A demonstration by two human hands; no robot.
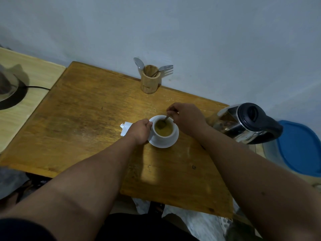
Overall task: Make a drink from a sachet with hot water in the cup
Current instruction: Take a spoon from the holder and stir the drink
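Right in the middle of the brown worktop sits a white cup of yellow drink on a saucer. At 3 o'clock stands a shiny kettle. The left hand grips the cup's side at 9 o'clock; the right hand fingers pinch a spoon in the drink. An empty sachet lies at 9 o'clock.

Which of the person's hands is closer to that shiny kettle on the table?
The right. The right hand holds a spoon in the cup, just left of the kettle. The left hand grips the cup's far side, farther from the kettle.
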